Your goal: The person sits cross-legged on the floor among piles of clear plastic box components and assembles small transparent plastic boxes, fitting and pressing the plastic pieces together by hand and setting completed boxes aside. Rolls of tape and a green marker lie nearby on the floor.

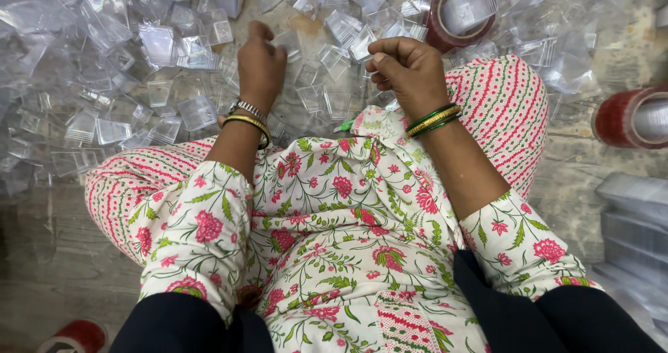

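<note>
I sit cross-legged on the floor before a heap of small clear plastic boxes (160, 46). My left hand (260, 62) reaches forward into the heap, fingers curled down among the clear pieces near a small box (309, 95); what it holds is hidden. My right hand (409, 67) is raised over my knee, its fingers pinched together on a thin clear plastic piece that barely shows. Bangles ring both wrists.
A red tape roll (463, 12) with clear boxes in it lies at the top. Another red roll (630, 116) sits at the right edge, a third (76, 335) at bottom left. Stacked clear boxes (637, 221) stand at the right. My floral-clothed knees (501, 109) flank the heap.
</note>
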`<state>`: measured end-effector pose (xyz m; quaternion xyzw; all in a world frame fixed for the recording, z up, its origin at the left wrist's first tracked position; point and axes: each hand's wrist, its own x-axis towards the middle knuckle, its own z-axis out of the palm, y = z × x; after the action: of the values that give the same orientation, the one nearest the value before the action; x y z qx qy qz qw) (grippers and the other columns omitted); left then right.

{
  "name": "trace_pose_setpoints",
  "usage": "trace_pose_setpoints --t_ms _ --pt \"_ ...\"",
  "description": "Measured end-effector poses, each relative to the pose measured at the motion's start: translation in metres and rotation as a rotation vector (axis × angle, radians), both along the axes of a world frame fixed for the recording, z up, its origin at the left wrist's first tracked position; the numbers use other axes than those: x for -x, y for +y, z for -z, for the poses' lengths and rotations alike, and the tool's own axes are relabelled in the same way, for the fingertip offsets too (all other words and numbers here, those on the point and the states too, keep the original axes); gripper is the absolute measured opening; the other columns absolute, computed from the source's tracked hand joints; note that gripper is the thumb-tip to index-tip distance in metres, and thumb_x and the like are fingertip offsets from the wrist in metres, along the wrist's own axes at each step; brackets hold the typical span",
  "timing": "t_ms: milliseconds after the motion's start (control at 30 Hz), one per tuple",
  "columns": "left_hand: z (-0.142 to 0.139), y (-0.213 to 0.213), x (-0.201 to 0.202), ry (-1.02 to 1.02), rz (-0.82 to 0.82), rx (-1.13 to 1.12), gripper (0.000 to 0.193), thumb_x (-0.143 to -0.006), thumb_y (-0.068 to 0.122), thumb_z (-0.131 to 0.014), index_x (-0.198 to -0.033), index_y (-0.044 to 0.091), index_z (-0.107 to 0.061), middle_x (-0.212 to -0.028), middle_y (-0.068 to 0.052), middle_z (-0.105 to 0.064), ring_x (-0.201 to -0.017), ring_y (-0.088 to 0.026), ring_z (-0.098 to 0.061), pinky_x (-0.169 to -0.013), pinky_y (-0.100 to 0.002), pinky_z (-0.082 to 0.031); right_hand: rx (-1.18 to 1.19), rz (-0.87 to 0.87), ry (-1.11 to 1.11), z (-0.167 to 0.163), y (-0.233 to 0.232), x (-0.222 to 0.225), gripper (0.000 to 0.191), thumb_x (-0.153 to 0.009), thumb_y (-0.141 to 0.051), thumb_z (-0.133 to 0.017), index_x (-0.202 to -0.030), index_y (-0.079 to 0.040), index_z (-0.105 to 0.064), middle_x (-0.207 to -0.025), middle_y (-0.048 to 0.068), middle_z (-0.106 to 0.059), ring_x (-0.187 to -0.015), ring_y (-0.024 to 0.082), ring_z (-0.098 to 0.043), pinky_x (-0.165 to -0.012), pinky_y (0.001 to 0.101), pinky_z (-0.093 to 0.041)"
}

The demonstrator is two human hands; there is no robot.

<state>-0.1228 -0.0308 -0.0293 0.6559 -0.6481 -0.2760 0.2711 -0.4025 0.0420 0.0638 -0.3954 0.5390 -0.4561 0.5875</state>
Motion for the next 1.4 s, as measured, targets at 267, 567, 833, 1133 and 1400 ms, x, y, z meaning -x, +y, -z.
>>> trace_pose_setpoints --t_ms 267,567,833,1133,1400 --pt "-0.012 -0.001 0.012 -0.095 0.030 0.079 0.066 -0.083 0.028 -0.085 -0.136 0.004 -0.053 -0.098 -0.027 -0.072 -0.090 -0.044 -0.069 -0.079 -0.048 -0.054 0.024 -0.045 0.036 0.002 -0.005 -0.001 0.018 -0.100 -0.012 -0.066 -0.114 -0.002 -0.072 -0.092 0.005 -0.077 -0.075 0.006 -0.070 -0.065 0.0215 -0.057" --pt "0.001 -0.017 0.024 -0.049 0.008 0.099 0.033 -0.081 0.021 -0.081 -0.103 0.002 -0.064 -0.096 -0.018 -0.073 -0.091 -0.035 -0.070 -0.083 -0.043 -0.055 0.006 -0.034 0.025 0.005 -0.004 0.001 0.017 -0.100 -0.012 -0.066 -0.113 -0.003 -0.072 -0.092 0.004 -0.077 -0.074 0.006 -0.070 -0.065 0.0209 -0.056" --pt "-0.061 0.033 0.032 0.844 0.195 -0.372 0.064 -0.081 -0.005 -0.076 -0.135 0.008 -0.044 -0.118 -0.013 -0.066 -0.098 -0.014 -0.069 -0.086 -0.029 -0.060 0.146 -0.056 0.043 -0.006 -0.005 -0.004 0.029 -0.097 -0.008 -0.069 -0.125 -0.002 -0.068 -0.106 0.003 -0.075 -0.080 0.005 -0.068 -0.069 0.0219 -0.057" --pt "-0.102 0.060 0.046 1.080 0.326 -0.456 0.075 -0.087 -0.013 -0.066 -0.148 0.011 -0.029 -0.126 -0.016 -0.067 -0.095 -0.014 -0.068 -0.087 -0.029 -0.059 0.244 -0.247 -0.089 -0.013 0.005 -0.003 0.035 -0.102 0.000 -0.063 -0.137 0.000 -0.065 -0.124 0.008 -0.074 -0.094 0.007 -0.069 -0.083 0.0243 -0.059" --pt "-0.103 0.064 0.043 1.036 0.352 -0.384 0.089 -0.086 -0.015 -0.074 -0.154 0.014 -0.025 -0.129 -0.018 -0.066 -0.094 -0.012 -0.062 -0.085 -0.027 -0.057 0.259 -0.146 -0.075 -0.020 0.003 0.001 0.038 -0.097 0.005 -0.062 -0.135 0.000 -0.064 -0.120 0.007 -0.073 -0.097 0.008 -0.070 -0.084 0.0244 -0.060"
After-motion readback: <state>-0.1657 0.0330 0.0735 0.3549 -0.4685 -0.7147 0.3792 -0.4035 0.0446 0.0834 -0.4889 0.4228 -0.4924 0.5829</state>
